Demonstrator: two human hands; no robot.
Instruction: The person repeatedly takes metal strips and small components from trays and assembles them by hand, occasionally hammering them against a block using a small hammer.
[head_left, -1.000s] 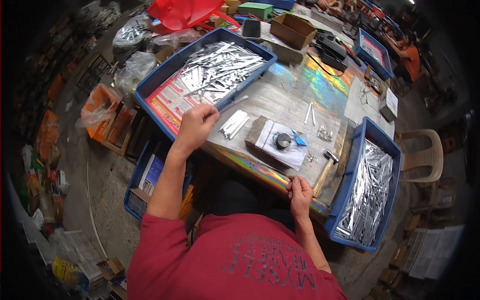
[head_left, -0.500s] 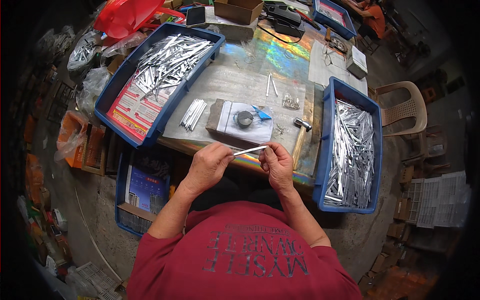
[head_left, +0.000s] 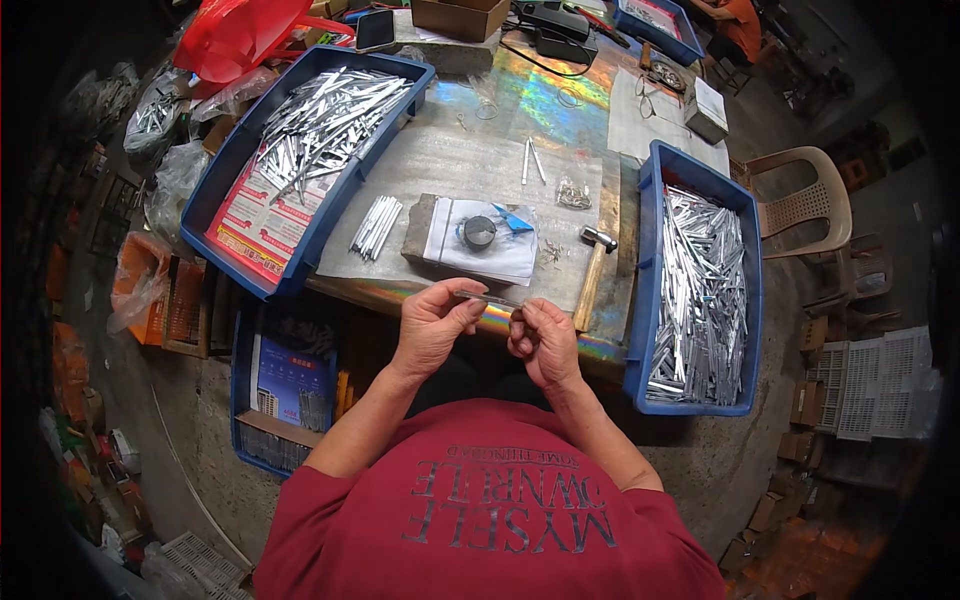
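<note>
Between my two hands runs a thin metal strip (head_left: 490,299), held just above the table's front edge. My left hand (head_left: 436,322) pinches its left end between thumb and fingers. The other end sits in the fingertips of my right hand (head_left: 545,342), whose remaining fingers are curled. Beyond the strip is a block (head_left: 425,232) covered with white paper (head_left: 510,262), carrying a dark round piece (head_left: 480,232) and a blue scrap (head_left: 514,222). A small bundle of silvery strips (head_left: 376,228) lies left of the block, and a hammer (head_left: 594,275) rests at its right.
Blue bins of metal strips stand at the left (head_left: 318,225) and right (head_left: 757,290). Two loose strips (head_left: 532,162) and small metal parts (head_left: 573,194) lie on the table (head_left: 440,160). A beige chair (head_left: 800,200) is beyond the right bin. A person in orange (head_left: 738,35) sits far right.
The strip has turned from its bright face to a darker, narrow edge, and its right end has dipped. My left fingers have shifted along it. The whole view has moved slightly.
</note>
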